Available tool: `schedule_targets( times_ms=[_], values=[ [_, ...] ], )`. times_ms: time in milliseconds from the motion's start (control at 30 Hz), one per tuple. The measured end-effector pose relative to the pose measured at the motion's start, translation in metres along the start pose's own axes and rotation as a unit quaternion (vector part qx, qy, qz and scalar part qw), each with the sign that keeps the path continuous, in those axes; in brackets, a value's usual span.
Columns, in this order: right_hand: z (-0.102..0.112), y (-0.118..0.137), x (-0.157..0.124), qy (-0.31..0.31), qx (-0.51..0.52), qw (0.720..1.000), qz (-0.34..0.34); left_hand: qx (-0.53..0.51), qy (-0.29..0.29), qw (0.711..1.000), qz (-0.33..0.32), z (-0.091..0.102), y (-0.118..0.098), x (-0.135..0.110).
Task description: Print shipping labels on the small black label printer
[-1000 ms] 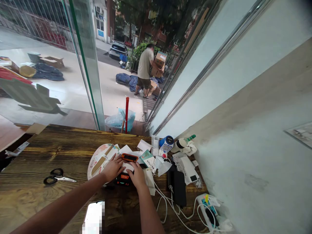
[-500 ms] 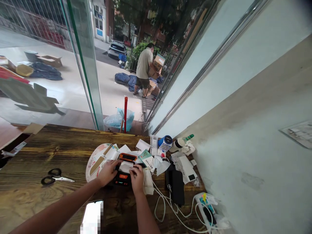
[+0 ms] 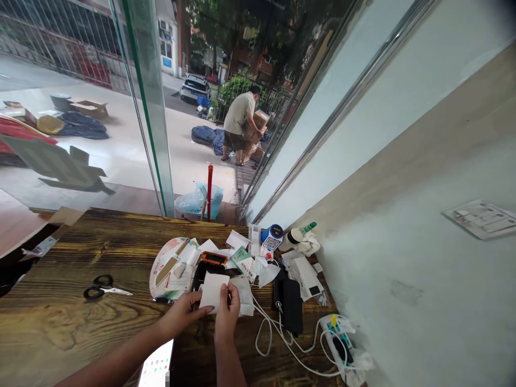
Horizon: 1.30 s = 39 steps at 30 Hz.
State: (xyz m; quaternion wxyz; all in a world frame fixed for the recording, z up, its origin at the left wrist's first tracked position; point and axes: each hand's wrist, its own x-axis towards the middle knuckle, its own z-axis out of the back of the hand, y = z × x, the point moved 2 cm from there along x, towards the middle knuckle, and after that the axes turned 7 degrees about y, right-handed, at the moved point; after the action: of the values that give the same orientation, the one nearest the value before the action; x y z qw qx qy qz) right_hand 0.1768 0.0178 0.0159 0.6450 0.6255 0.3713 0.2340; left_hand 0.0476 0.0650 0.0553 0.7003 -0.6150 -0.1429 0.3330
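Note:
Between my two hands a white piece of paper [image 3: 212, 289] is held up in front of a small black-and-orange label printer [image 3: 214, 259]. My left hand [image 3: 182, 316] grips the paper's left and lower edge, thumb and fingers closed on it. The right side is pinched by my right hand [image 3: 228, 313], with its thumb over the front. Behind the paper, the printer's orange-edged lid stands open; most of its black body is hidden. A round fan [image 3: 159, 263] with papers on it lies left of the printer, and a green-and-white booklet [image 3: 242, 262] lies to its right.
Black-handled scissors [image 3: 105, 287] lie left on the wooden table [image 3: 121, 236]. A lit phone [image 3: 157, 365] is below my left forearm. To the right are a black pouch [image 3: 292, 306], white cables and a power strip [image 3: 338, 344]. Outside the glass, a person [image 3: 239, 121] handles boxes.
The white paper has come up out of the open printer and toward me, now in both hands. My hands have moved lower. Outside, the person has bent down with the boxes.

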Motion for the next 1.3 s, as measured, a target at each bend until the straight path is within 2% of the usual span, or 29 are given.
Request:
schedule_targets(
  times_ms=[167, 400, 467, 567, 633, 700, 767, 867, 1000, 1100, 1200, 1300],
  values=[
    [0.0, 0.009, -0.012, -0.019, 0.037, 0.999, -0.012, 0.046, -0.021, 0.999, -0.008, -0.004, -0.014, -0.01],
    [-0.007, 0.023, -0.025, -0.019, 0.094, 0.995, -0.027, 0.155, -0.008, 0.987, -0.052, 0.0, -0.038, -0.03],
    [-0.01, 0.027, -0.028, -0.018, 0.109, 0.993, -0.029, 0.118, -0.016, 0.992, -0.047, -0.001, -0.043, -0.035],
    [-0.012, 0.031, -0.031, -0.019, 0.127, 0.991, -0.035, 0.007, -0.012, 0.999, -0.033, -0.002, -0.05, -0.039],
    [-0.011, 0.033, -0.032, -0.03, 0.142, 0.988, -0.052, -0.064, -0.036, 0.997, 0.003, 0.0, -0.052, -0.04],
    [-0.009, 0.036, -0.034, -0.048, 0.166, 0.982, -0.082, -0.124, -0.065, 0.989, 0.048, 0.003, -0.054, -0.038],
    [-0.008, 0.04, -0.037, -0.059, 0.188, 0.976, -0.095, -0.153, -0.06, 0.984, 0.068, 0.004, -0.056, -0.035],
    [-0.009, 0.046, -0.04, -0.043, 0.196, 0.977, -0.073, -0.181, -0.039, 0.98, 0.076, 0.003, -0.058, -0.029],
    [-0.012, 0.045, -0.044, -0.043, 0.208, 0.974, -0.083, -0.264, -0.075, 0.953, 0.127, 0.0, -0.054, -0.027],
    [-0.012, 0.04, -0.044, -0.07, 0.223, 0.967, -0.104, -0.309, -0.038, 0.941, 0.134, -0.005, -0.046, -0.027],
    [-0.009, 0.037, -0.044, -0.064, 0.209, 0.971, -0.093, -0.257, -0.015, 0.962, 0.089, -0.005, -0.041, -0.026],
    [-0.008, 0.036, -0.044, -0.039, 0.185, 0.979, -0.074, -0.085, -0.018, 0.996, -0.006, 0.002, -0.044, -0.029]
  ],
)
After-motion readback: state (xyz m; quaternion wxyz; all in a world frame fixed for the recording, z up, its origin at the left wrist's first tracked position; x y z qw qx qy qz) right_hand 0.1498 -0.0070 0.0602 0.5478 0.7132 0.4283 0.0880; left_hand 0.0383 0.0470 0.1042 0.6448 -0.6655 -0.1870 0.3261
